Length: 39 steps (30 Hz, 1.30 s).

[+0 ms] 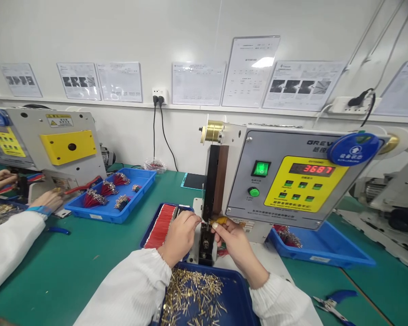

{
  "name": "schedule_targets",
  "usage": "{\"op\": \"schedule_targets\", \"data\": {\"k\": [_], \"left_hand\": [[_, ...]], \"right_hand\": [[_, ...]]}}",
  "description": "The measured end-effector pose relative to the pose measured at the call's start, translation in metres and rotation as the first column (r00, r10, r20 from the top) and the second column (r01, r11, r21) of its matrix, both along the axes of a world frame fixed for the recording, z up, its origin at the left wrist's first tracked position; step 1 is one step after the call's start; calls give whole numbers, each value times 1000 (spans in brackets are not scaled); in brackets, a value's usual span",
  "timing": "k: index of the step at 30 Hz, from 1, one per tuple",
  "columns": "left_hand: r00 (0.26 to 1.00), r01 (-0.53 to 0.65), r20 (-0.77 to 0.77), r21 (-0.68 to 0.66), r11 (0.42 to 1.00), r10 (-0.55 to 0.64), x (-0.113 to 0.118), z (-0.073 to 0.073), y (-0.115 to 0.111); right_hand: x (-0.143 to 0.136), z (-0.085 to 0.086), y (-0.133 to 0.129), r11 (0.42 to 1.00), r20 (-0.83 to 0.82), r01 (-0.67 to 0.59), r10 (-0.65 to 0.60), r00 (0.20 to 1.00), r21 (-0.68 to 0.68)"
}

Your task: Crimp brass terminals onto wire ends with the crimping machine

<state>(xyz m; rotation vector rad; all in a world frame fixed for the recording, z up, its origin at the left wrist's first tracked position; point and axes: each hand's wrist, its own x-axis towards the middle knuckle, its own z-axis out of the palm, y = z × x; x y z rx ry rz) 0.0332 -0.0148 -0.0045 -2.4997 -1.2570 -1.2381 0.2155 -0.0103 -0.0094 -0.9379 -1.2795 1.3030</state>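
Both hands meet at the black jaw area [206, 242] of a grey bench crimping machine [245, 181]. My left hand [182, 233] is pinched closed at the left side of the jaws, on something too small to make out. From the right, my right hand [234, 244], with yellow covers on its fingertips, pinches closed at the same spot; what it holds is hidden. Beneath them a dark blue tray [238, 296] carries a heap of loose brass-coloured metal terminals [193, 296]. Behind my left hand, red wires [160, 226] lie in a row in another dark blue tray [146, 237].
Right of the machine stands a blue tray [340, 253] with bundled red wires; blue-handled pliers [336, 305] lie before it. On the left are a tray [98, 215] of wire bundles, blue-handled cutters [59, 231] and a co-worker's hands [47, 201] at a second machine [61, 140].
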Motion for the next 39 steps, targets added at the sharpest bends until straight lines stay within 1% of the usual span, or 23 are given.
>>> {"op": "schedule_targets", "data": {"k": [5,10,12,17,23,29,32,39], "left_hand": [[1000,-19,13,36,999,18,2,3,-2],[998,-58,9,113,992,57,3,6,-3],[999,-49,0,117,992,49,4,7,-3],[999,-42,-15,120,992,44,4,8,-1],[998,-48,-36,110,993,52,4,6,-1],[998,-46,-38,99,994,50,4,5,0],[998,-49,-41,100,994,54,4,5,1],[997,-53,-43,107,993,58,4,6,0]], "right_hand": [[0,-2,1,1000,6,-1,1,1000,3],[-7,-6,-1,996,2,94,-94,996,-6],[-10,-8,-1,993,3,122,-122,993,0],[-12,-11,-2,989,45,145,-147,988,36],[-10,-12,-1,991,52,136,-137,989,23],[-10,-18,3,990,65,139,-141,988,30],[-10,-17,2,991,65,135,-136,989,17],[-9,-7,-4,991,46,133,-133,990,2]]}}
